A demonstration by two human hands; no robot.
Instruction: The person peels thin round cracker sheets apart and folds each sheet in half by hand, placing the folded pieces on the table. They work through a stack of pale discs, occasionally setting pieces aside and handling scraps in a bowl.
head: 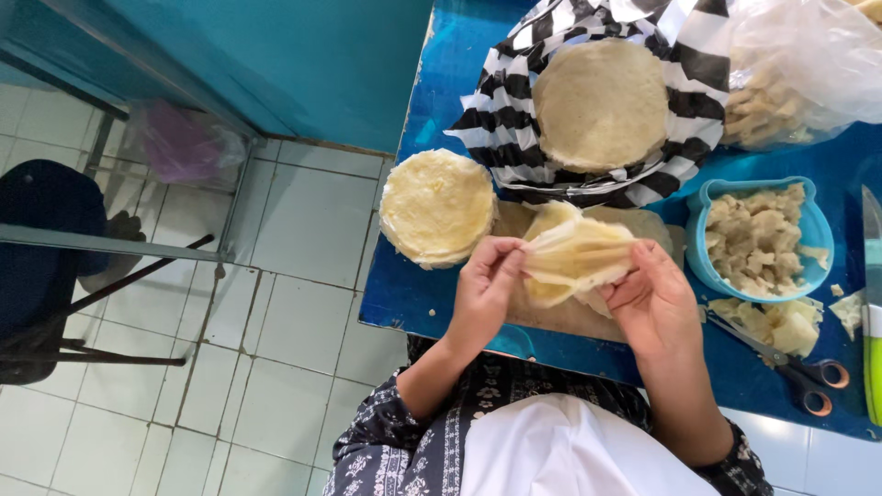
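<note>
Both hands work on one thin pale wrapper (577,260) above the blue table (404,294): the left hand (484,285) pinches its edge, the right hand (654,298) grasps it from below. It looks half folded. A full wrapper stack (438,207) waits left. White floor tiles (303,220) lie beyond.

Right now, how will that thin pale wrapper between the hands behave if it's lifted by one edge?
Probably floppy: the wrapper already folds and sags between the left hand and right hand. Likely light and tear-prone, since it looks thin and translucent. Possibly clingy, like the stack.
</note>
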